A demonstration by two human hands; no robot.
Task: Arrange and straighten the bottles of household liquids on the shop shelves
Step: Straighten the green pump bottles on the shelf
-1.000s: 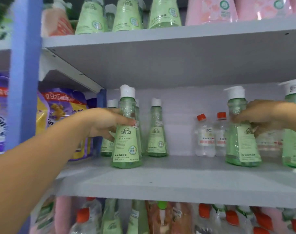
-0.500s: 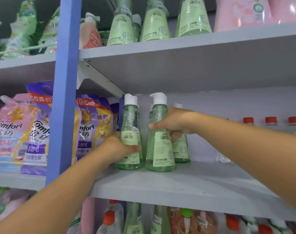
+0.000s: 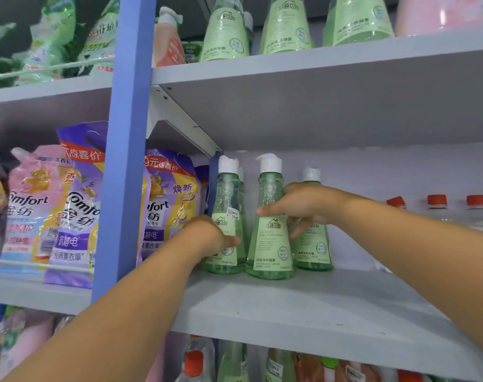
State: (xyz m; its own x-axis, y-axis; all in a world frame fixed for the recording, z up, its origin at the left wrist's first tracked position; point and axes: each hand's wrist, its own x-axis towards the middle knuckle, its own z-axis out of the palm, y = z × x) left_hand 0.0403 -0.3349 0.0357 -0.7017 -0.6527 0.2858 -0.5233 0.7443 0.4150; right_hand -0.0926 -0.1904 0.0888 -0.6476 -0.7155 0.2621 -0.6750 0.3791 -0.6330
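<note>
Grey shop shelf (image 3: 303, 304) runs across mid-frame, blue upright post (image 3: 127, 150) at centre left. Left hand (image 3: 207, 238) comes up from lower left and is wrapped around the lower body of the left green bottle (image 3: 228, 208), thumb across its label. Right hand (image 3: 301, 206) reaches in from the right edge, fingers closed on the waist of the middle green bottle (image 3: 269, 244), which stands upright just beside the left one. A third green bottle (image 3: 313, 244) sits behind the right hand, close to the back wall. Shelf front and the stretch to the right are open; red-capped clear bottles (image 3: 437, 205) stand at far right. Softener pouches (image 3: 75, 210) fill the bay left of the post. More green bottles (image 3: 225, 31) line the top shelf.
</note>
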